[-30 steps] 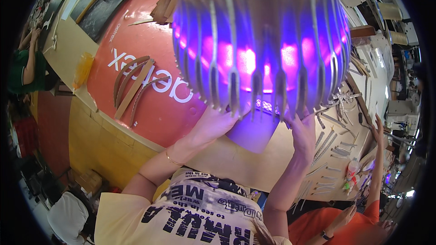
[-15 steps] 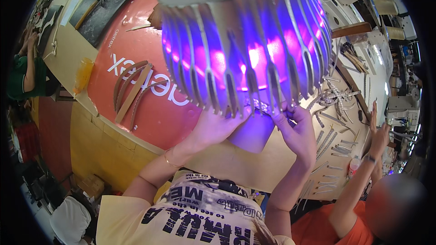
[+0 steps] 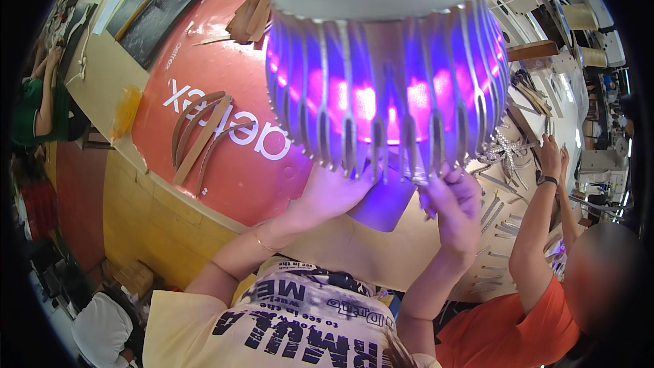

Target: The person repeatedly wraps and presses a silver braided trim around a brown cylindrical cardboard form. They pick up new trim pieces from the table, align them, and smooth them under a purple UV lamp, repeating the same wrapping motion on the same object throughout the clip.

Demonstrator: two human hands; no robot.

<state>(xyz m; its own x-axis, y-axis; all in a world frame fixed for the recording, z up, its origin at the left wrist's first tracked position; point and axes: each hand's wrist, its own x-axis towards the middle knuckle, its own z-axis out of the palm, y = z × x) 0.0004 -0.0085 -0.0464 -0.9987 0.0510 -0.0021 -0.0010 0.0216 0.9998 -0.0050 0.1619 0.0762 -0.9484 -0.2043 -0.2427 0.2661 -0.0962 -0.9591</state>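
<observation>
A big round lamp [image 3: 381,88] with slotted grey fins glows purple above my hands and covers part of them. My left hand [image 3: 337,191], a thin bracelet on its wrist, is closed at the left end of a braided strip [image 3: 410,169]; its fingertips are partly hidden behind the fins. At the strip's other side, the curled fingers of my right hand [image 3: 455,201] pinch it. Only a short length of strip shows between them. Just below stands a smooth block [image 3: 385,206], tinted purple by the light.
On the red sheet [image 3: 238,191] lie several brown straps [image 3: 197,143]. A hammer [image 3: 139,13] rests on a black board, and an orange bottle [image 3: 126,112] sits at the table edge. Braided strips [image 3: 505,150] lie to the right, near a co-worker's hands [image 3: 550,157]. Someone in green is far left.
The lamp appears farther right in the picture. My right hand's fingers have curled in more and less of the strip shows. The co-worker's hands at right moved farther away from me.
</observation>
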